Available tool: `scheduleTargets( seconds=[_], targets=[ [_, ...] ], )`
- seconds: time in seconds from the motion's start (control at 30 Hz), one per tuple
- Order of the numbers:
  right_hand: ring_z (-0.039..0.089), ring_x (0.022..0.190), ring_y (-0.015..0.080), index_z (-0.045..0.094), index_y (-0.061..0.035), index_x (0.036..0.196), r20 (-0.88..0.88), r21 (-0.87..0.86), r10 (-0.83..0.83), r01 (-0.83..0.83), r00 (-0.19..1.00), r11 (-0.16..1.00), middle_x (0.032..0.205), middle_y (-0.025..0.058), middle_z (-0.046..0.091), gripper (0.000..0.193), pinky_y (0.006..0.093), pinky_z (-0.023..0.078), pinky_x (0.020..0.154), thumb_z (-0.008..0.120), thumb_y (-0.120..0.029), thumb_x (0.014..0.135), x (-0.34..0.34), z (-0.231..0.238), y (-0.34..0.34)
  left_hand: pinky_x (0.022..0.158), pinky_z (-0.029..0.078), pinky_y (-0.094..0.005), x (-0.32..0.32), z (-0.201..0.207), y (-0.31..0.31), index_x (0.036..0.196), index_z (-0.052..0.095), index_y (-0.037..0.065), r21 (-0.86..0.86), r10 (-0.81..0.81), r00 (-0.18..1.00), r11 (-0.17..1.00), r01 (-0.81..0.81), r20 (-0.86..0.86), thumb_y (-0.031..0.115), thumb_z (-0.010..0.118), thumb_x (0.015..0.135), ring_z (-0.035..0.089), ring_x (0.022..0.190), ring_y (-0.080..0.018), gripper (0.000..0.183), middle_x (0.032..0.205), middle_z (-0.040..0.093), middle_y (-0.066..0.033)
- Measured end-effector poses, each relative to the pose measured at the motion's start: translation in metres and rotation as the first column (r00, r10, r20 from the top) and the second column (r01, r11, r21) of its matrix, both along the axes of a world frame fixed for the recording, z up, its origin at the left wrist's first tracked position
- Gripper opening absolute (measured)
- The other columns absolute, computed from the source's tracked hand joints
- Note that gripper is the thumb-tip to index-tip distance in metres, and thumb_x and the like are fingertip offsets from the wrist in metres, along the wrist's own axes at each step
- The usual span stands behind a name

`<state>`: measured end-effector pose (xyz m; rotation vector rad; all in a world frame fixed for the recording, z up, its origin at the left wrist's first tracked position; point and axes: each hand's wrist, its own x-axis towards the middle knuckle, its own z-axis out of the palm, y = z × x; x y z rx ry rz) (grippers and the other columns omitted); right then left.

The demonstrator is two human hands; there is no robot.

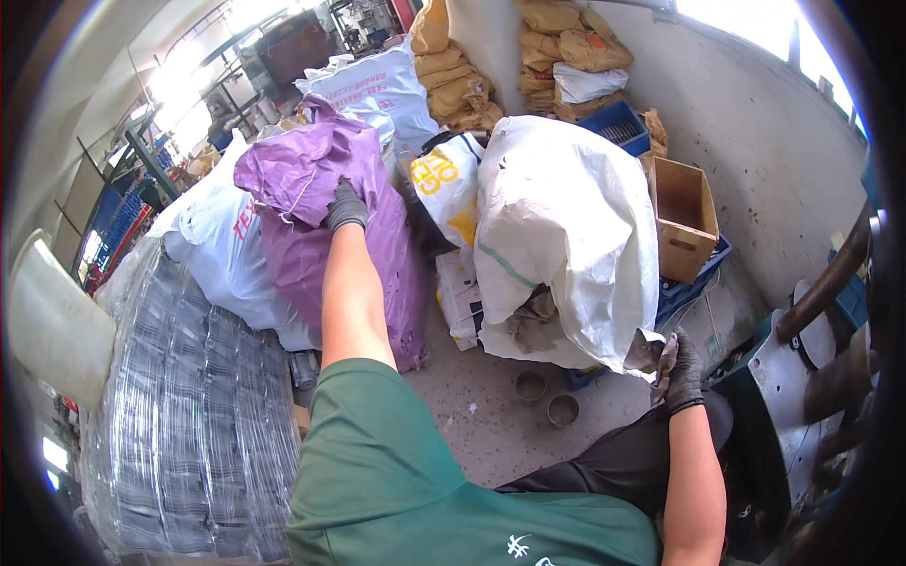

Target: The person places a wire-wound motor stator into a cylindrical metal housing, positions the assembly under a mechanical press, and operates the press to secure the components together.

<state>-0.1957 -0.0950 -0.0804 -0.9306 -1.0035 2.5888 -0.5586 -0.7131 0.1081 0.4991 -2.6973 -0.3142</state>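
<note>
My left hand [347,207], in a dark grey glove, reaches forward with its fingers curled against a large purple sack [349,259]. A thin string [300,198] hangs over the sack's folds near it. Low on the right, my gloved right hand [688,375] grips a crumpled grey-brown piece [666,366]; whether it is paper, cloth or something else, I cannot tell. A shiny grey-brown part [645,350] shows just beside it, at the lower corner of a big white woven sack [566,208]. Similar crumpled grey-brown material [536,316] shows in the white sack's opening.
Two round metal cups [563,410] stand on the floor before me. A plastic-wrapped stack [198,406] fills the left side. A wooden box [683,241] stands beyond the white sack, with brown sacks [458,85] piled behind. Machinery [802,377] is close on the right.
</note>
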Motion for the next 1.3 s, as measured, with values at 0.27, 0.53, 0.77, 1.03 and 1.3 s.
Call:
scheduleTargets(
  seconds=[0.27, 0.53, 0.77, 1.03, 1.3],
  targets=[
    [0.065, 0.064, 0.0180, 0.065, -0.0096, 0.091, -0.047, -0.122, 0.000, -0.006, 0.999, 0.993, 0.079, 0.0033, 0.068, 0.017, 0.0315, 0.055, 0.061, 0.076, -0.023, 0.093, -0.021, -0.005, -0.019, 0.113, 0.047, -0.0495, 0.018, 0.057, -0.074, 0.142, 0.056, 0.002, -0.233, -0.007, 0.976, 0.971, 0.059, 0.216, 0.013, 0.060, 0.090, 0.056, 0.133, -0.0450, 0.053, 0.145, 0.057, -0.0274],
    [0.069, 0.077, 0.0205, 0.069, -0.0032, 0.100, -0.161, -0.137, 0.151, -0.173, 0.975, 0.975, 0.092, 0.0088, 0.072, 0.021, 0.0360, 0.059, 0.073, 0.072, -0.024, 0.096, -0.026, 0.019, -0.047, 0.098, 0.048, -0.0462, 0.101, 0.021, -0.123, 0.116, 0.066, -0.002, -0.098, -0.161, 0.659, 0.986, 0.132, -0.735, 0.012, 0.076, 0.086, 0.062, 0.111, -0.0434, 0.034, 0.119, 0.065, -0.0260],
    [0.069, 0.077, 0.0161, 0.070, -0.0021, 0.106, -0.163, -0.052, 0.158, -0.169, 0.974, 0.984, 0.093, 0.0059, 0.073, 0.024, 0.0292, 0.057, 0.071, 0.066, -0.025, 0.100, -0.011, 0.038, -0.048, 0.107, 0.047, -0.0432, 0.204, 0.001, 0.007, 0.138, 0.056, 0.000, -0.103, -0.334, 0.476, 0.888, 0.448, -0.813, 0.016, 0.077, 0.090, 0.059, 0.124, -0.0330, 0.055, 0.134, 0.062, -0.0184],
    [0.068, 0.075, 0.0174, 0.069, -0.0019, 0.106, -0.132, -0.041, 0.206, -0.213, 0.970, 0.976, 0.089, 0.0049, 0.071, 0.026, 0.0311, 0.058, 0.072, 0.068, -0.027, 0.099, -0.017, 0.033, -0.061, 0.101, 0.054, -0.0356, 0.324, -0.259, 0.073, 0.144, 0.049, 0.004, 0.829, -0.559, 0.820, 0.398, 0.392, -0.119, 0.017, 0.046, 0.109, 0.058, 0.125, -0.0200, 0.037, 0.137, 0.059, -0.0057],
    [0.066, 0.069, 0.0177, 0.068, -0.0066, 0.101, -0.057, 0.054, 0.147, -0.144, 0.987, 0.988, 0.088, 0.0050, 0.070, 0.020, 0.0334, 0.057, 0.065, 0.072, -0.026, 0.097, -0.002, 0.017, -0.032, 0.087, 0.055, -0.0405, 0.399, -0.326, 0.204, 0.121, 0.063, 0.010, 0.974, -0.730, 0.648, 0.206, -0.092, 0.216, 0.032, 0.064, 0.101, 0.068, 0.097, -0.0253, 0.029, 0.104, 0.068, -0.0116]
  ],
)
